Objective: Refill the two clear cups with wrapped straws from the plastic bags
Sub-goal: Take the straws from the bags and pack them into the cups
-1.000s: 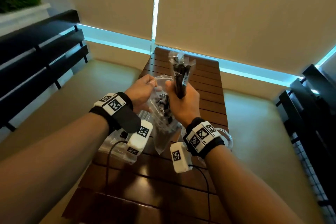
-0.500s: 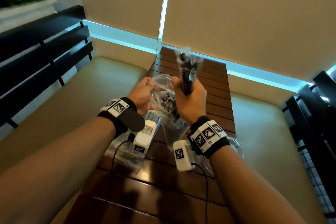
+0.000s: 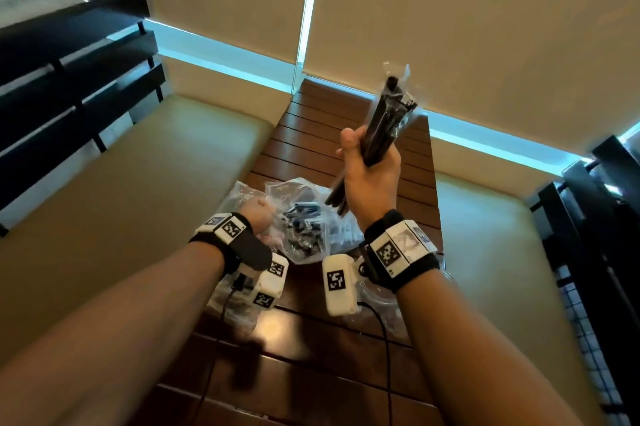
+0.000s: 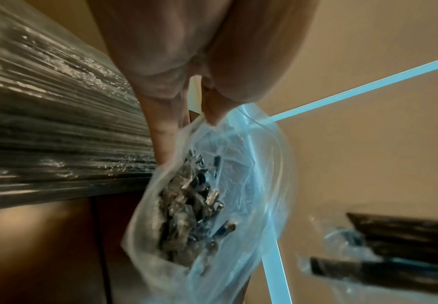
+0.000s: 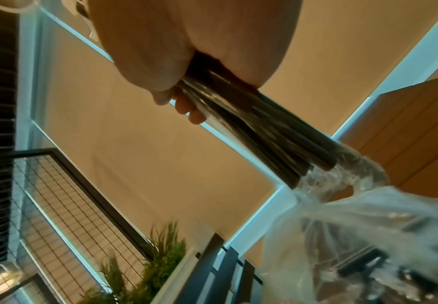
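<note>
My right hand (image 3: 367, 157) grips a bundle of black wrapped straws (image 3: 389, 114), raised over the slatted wooden table (image 3: 332, 373); the same bundle of straws (image 5: 251, 127) shows in that hand (image 5: 186, 100) in the right wrist view. Lower down, my left hand (image 3: 258, 214) pinches the rim of a clear plastic bag (image 3: 299, 218) that holds more black straws. In the left wrist view the fingertips (image 4: 211, 115) pinch the bag (image 4: 212, 205) at its mouth. A second bag of straws (image 3: 228, 304) lies under my left wrist. A clear cup (image 3: 377, 296) sits behind my right wrist, mostly hidden.
Beige cushioned benches (image 3: 131, 190) flank the narrow table on both sides, with black slatted backs (image 3: 69, 79) behind them. Roller blinds (image 3: 485, 27) close off the far end. A green plant (image 5: 155, 265) stands on a ledge at the left.
My right hand has lifted the straw bundle up and to the right, clear of the bag. My left hand has come down toward the table with the bag.
</note>
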`<state>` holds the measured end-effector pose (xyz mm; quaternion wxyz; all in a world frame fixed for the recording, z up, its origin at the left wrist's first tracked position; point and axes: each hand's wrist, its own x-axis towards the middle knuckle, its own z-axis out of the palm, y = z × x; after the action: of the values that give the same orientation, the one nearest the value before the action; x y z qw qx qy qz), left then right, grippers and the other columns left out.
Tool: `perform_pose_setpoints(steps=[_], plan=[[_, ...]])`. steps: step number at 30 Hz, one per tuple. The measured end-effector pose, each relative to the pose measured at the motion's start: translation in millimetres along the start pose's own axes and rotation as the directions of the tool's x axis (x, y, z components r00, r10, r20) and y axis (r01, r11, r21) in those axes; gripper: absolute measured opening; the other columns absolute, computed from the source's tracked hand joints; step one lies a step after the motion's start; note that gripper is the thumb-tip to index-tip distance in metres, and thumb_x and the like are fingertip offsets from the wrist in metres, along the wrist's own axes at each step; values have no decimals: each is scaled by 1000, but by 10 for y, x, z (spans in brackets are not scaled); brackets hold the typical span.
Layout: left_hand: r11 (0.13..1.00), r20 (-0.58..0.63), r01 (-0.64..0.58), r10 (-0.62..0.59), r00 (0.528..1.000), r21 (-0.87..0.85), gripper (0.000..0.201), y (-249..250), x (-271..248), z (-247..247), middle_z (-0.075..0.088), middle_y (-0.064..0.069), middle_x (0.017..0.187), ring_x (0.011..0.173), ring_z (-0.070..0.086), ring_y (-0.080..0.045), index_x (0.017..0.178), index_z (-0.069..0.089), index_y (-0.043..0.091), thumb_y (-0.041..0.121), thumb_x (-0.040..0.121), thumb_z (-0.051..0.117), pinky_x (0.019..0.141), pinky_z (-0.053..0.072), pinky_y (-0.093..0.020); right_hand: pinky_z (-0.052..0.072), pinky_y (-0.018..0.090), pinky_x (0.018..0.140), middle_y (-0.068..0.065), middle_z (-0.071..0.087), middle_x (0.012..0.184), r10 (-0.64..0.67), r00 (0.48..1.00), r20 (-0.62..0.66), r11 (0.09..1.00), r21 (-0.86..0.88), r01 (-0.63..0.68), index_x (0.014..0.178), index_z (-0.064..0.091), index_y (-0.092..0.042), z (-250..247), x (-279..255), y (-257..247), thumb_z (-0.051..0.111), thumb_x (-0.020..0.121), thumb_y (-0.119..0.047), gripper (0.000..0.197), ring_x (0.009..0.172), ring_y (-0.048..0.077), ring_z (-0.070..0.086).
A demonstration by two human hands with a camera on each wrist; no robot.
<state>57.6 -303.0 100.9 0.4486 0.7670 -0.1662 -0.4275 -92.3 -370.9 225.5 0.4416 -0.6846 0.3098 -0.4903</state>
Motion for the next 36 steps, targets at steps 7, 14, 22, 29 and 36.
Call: perform_pose_setpoints(steps=[7,14,22,29,36], plan=[[970,-37,1,8,999,243,13,-103,47,-125,60,-27,117,94,60,-33,102,61,1,2,90,59,88,52,-44,54,53,88,-5,66,80,149,989,18,988,46,-150,74,62,-33,-95,-117,205,68,81,-47,17,86,29,67],[899,-222,-187,291,931,396,60,91,-408,-77,35,-19,142,129,42,-34,137,44,14,17,81,62,106,39,-38,58,46,81,2,68,77,221,969,107,974,-78,-214,80,61,-22,-75,-260,321,70,86,-40,21,82,30,67],[814,303,-559,579,757,-159,44,892,-1147,312,65,4,118,109,62,-12,106,61,25,41,70,80,94,50,-35,46,21,88,8,61,120,148,961,235,881,-472,-21,131,52,-10,-36,-411,279,52,96,-15,35,111,24,59],[787,-55,-565,571,819,-248,29,984,-1321,585,74,1,88,91,68,-11,74,65,16,42,87,67,87,48,-37,49,11,75,-11,65,101,203,887,414,901,-434,-3,119,53,-23,-357,-497,359,77,79,-23,46,93,9,64],[625,-77,-712,732,677,-321,28,1311,-1627,475,61,9,62,78,68,-18,67,53,20,31,86,71,89,51,-45,54,33,67,-5,67,86,433,844,317,834,-497,-240,95,61,-23,-657,-551,598,76,78,-38,27,79,13,64]])
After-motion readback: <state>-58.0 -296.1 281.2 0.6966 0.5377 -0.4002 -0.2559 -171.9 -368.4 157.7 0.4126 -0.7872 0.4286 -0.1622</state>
